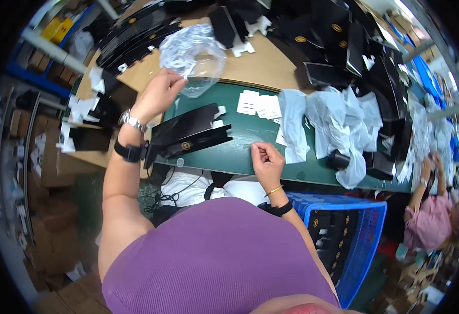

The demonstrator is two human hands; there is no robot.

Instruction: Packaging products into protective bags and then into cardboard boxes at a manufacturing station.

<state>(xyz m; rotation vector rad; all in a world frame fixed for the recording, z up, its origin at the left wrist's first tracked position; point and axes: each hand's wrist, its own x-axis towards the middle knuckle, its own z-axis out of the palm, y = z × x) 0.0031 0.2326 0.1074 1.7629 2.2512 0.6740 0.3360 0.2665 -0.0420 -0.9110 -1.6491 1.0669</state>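
Observation:
My left hand (161, 93) is closed in a pinch at the edge of a heap of crinkled clear plastic film (197, 44), its fingertips against the film. Just below that hand lies an unfolded black carton (187, 128) with a round gold mark and its end flaps standing out. Over the table's near edge, my right hand (267, 163) is curled with thumb and fingers together; anything inside is too small or hidden to name. Beyond it are white printed cards (258, 103) and a pale plastic sleeve (294, 125).
The green table (216, 162) also bears pale plastic bags (339, 120) and a black cylinder (338, 160). Black cartons (318, 39) pile up behind, on cardboard. A blue crate (363, 251) of black boxes stands below right. A person in pink (428, 220) works at far right.

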